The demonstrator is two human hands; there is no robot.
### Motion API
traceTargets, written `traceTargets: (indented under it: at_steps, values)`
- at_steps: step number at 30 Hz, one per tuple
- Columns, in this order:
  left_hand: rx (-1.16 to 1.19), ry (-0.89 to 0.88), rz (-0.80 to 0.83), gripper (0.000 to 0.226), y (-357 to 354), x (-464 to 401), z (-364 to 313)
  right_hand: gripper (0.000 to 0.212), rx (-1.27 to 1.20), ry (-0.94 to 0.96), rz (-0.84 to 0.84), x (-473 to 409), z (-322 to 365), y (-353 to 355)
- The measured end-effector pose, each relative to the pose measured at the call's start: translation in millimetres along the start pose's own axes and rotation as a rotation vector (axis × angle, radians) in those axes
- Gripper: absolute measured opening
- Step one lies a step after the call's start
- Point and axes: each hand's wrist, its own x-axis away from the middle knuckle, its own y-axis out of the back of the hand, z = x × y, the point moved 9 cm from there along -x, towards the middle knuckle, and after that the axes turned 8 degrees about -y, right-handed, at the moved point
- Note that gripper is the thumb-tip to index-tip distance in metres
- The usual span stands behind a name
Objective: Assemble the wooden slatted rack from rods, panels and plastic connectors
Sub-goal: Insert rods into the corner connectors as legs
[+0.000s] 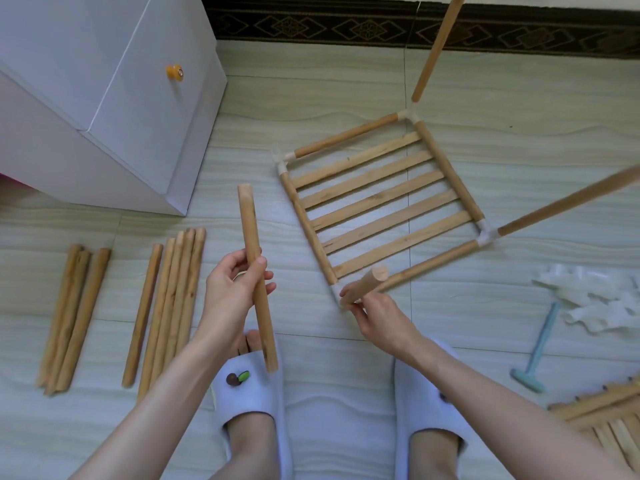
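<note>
On the pale tiled floor (346, 81), a person in slippers is gripping one loose rod (257, 275) in the left hand (232, 285), fingers curled around its middle. The right hand (374, 317) is pinching a short rod (363, 285) at the slatted panel's (381, 206) near corner connector (336, 292), which the fingers are partly hiding. Two upright rods are running out of frame. Roughly nine spare rods (173, 306) are lying left; white connectors (588, 299) are blurring together at right.
</note>
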Motion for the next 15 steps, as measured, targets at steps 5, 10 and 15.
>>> traceTargets:
  at_steps: [5, 10, 15]
  values:
    - [-0.014, 0.006, 0.048, 0.014, -10, 4, 4, 0.013, -0.263, -0.367, -0.306, 39, -75, 51]
    - [-0.023, 0.039, 0.073, 0.013, -25, 7, 13, 0.025, -0.500, -0.744, -0.712, 79, -130, 82]
    - [-0.057, 0.014, 0.125, 0.014, -34, 10, 12, 0.025, -0.355, -0.709, -0.624, 76, -150, 92]
